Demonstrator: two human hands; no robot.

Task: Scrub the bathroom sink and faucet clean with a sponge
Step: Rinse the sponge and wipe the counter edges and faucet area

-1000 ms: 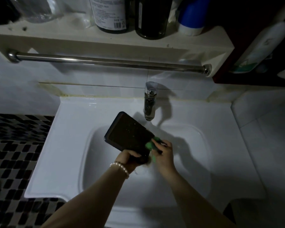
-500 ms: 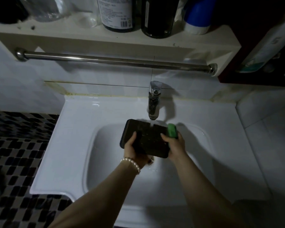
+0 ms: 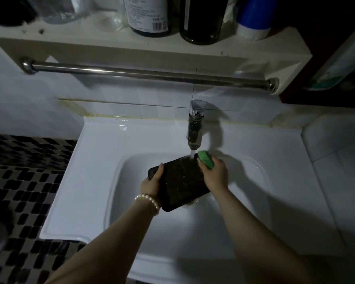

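A white sink (image 3: 94, 181) fills the middle, with a chrome faucet (image 3: 195, 128) at its back edge running water. The stream lands on a flat black tray (image 3: 180, 181) held tilted over the basin. My left hand (image 3: 152, 184) grips the tray's left edge, thumb on top. My right hand (image 3: 215, 175) holds the tray's right edge and also clasps a green sponge (image 3: 206, 159) just right of the water stream.
A steel towel bar (image 3: 148, 73) runs above the faucet under a white shelf (image 3: 193, 50) carrying dark bottles (image 3: 201, 19) and a blue-and-white container (image 3: 254, 19). Black-and-white mosaic tiles (image 3: 25, 173) lie to the left, a white counter (image 3: 336, 160) to the right.
The tray has been laid flatter and moved up under the faucet, so water now hits it. The sponge hand shifted from the tray's lower edge to its right side.
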